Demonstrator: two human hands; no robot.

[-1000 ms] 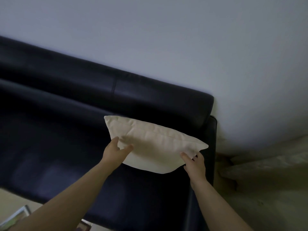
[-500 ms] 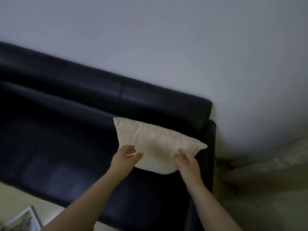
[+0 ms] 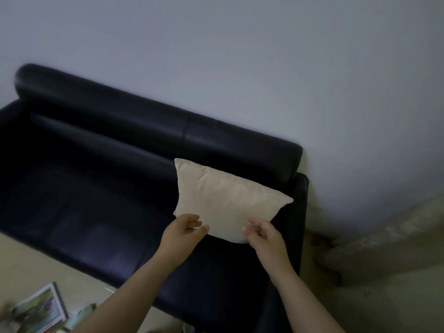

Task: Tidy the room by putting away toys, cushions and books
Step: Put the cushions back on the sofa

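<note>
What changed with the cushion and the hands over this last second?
Both hands slid from the cream cushion's side edges to its bottom edge; the left hand and right hand now have loosened fingers, apparently letting go. The cushion was tipped more upright against the backrest of the dark sofa. It stayed at the sofa's right end; the sofa has not moved.

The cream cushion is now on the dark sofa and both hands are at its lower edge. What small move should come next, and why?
Probably draw both hands back. The cushion already leans against the sofa backrest near the right end, and the left hand and right hand have loose, open fingers at its lower edge. Books lie on the floor.
</note>
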